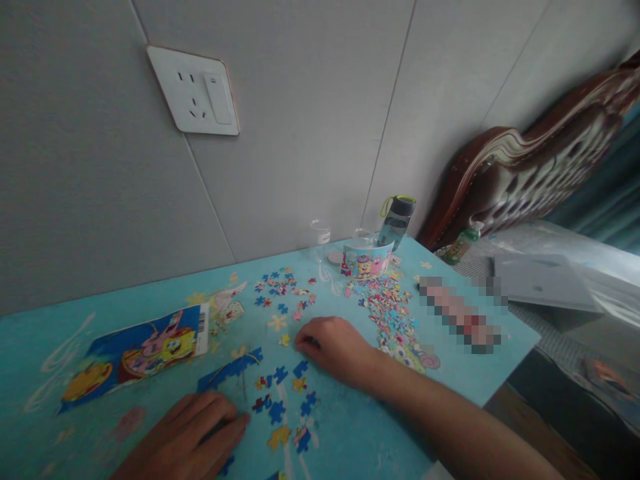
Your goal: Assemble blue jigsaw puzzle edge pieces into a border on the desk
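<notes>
My left hand (193, 433) lies low on the table, fingers loosely bent and thumb apart, just below a joined strip of blue jigsaw pieces (231, 369). Across from it, my right hand (337, 350) rests with fingers curled toward the thumb; whatever is between the fingertips, if anything, is hidden. A small yellow puzzle piece (284, 340) lies just left of those fingertips. Loose blue puzzle pieces (277, 411) and a yellow-orange puzzle piece (279, 437) are scattered between the hands. At left is a cartoon picture sheet (160, 347) with a blue background.
A heap of small puzzle pieces (387, 310) spreads beyond my right forearm, with another cluster (280, 287) farther back. Near the wall stand a cartoon-printed container (367, 261), a clear cup (320, 235) and a dark bottle (397, 220). A silver laptop (543, 280) lies at right.
</notes>
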The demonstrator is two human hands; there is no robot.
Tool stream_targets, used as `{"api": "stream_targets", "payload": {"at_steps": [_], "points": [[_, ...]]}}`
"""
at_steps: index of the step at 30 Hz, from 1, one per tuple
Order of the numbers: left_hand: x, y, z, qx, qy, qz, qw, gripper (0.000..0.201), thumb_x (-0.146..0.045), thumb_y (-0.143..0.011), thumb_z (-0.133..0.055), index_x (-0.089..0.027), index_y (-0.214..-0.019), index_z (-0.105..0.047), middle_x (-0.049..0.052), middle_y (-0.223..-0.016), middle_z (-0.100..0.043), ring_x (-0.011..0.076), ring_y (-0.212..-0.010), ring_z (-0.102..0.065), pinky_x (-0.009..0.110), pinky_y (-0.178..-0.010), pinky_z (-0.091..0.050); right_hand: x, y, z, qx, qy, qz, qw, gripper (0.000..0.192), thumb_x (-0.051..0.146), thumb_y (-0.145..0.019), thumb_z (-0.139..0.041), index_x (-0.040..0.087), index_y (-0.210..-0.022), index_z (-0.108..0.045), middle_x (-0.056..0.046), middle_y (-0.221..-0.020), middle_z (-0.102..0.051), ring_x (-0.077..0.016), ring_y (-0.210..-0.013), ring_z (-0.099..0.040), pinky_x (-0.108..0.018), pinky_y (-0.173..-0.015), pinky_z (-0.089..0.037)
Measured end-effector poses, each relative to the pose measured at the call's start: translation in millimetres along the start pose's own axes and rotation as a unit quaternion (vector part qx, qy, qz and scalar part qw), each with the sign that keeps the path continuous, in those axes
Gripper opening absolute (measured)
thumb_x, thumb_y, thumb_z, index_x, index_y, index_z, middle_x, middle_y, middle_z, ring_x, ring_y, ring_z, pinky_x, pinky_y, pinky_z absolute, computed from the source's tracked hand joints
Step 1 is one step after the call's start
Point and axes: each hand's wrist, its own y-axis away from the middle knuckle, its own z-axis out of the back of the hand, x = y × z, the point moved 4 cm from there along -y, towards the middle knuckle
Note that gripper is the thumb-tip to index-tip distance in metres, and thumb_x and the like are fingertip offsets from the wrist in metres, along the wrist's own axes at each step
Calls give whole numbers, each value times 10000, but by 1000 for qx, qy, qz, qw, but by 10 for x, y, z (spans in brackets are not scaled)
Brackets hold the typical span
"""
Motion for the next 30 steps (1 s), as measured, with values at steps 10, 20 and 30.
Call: {"api": "stream_targets", "payload": {"at_steps": [10,20,30], "points": [[-141,-120,93,6,-33,-13,999,314,-204,-998,-395,-273,-1050,-696,-1,-889,-670,162,-788,-585,293,-769,-465,-8,-13,51,-3,-24,-2,1000,164,180,-928,-572,194,-969,-730,-39,-946,-736,-154,-846,-657,-258,-796,-462],[-194,-178,172,37,55,47,997,193,-161,-974,-504,-205,-1053,-675,20,-891,-664,186,-826,-582,365,-805,-492,-228,-47,147,-18,18,-38,999,163,206,-914,-568,210,-934,-729,-38,-888,-719,-171,-795,-648,-278,-741,-460],[-226,-172,151,67,58,49,995,136,-209,-961,-564,-206,-1052,-665,16,-899,-664,174,-868,-594,357,-843,-472,-161,-48,84,-27,40,-3,999,230,269,-957,-514,221,-1008,-733,-68,-961,-696,-195,-842,-655,-319,-803,-499]]}}
